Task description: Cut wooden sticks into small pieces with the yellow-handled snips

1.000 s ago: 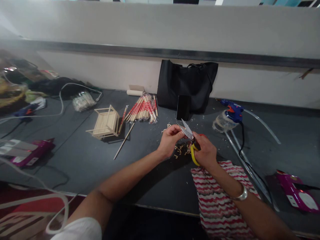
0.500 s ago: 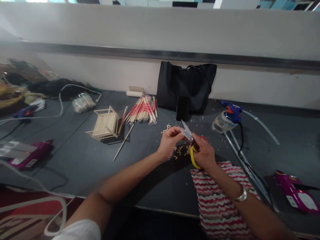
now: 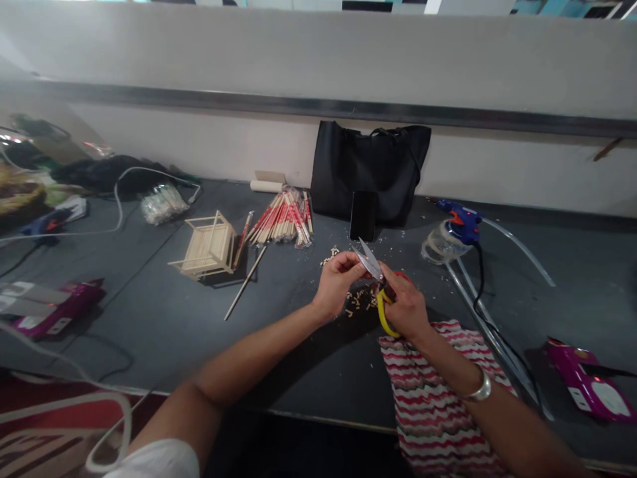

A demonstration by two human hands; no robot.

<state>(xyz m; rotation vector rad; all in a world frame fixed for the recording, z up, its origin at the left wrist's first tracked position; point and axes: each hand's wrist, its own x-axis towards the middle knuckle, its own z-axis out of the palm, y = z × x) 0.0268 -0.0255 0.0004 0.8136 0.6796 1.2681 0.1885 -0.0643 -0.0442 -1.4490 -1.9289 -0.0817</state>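
My right hand (image 3: 409, 307) is wrapped around the yellow and red handles of a pair of scissors (image 3: 369, 260), whose blades stand slightly apart and point away and to the left. My left hand (image 3: 334, 284) is closed in a pinch right beside the blades. What sits between its fingertips is too small and too hidden to make out. Small cut wooden bits (image 3: 355, 302) lie scattered on the table under both hands, and a little heap of pale pieces (image 3: 330, 255) lies just beyond the left hand.
Left of the hands are a small stick-built frame (image 3: 209, 245), a loose stick (image 3: 245, 283) and red-wrapped chopsticks (image 3: 283, 219). A black bag (image 3: 368, 169) stands behind a phone (image 3: 363, 216). To the right are a blue glue gun (image 3: 465, 224) on a jar, a striped cloth (image 3: 438, 398) and a purple device (image 3: 590, 385).
Both hands keep almost the same position at the scissors. The camera view has shifted very slightly, and the blades appear turned a touch.
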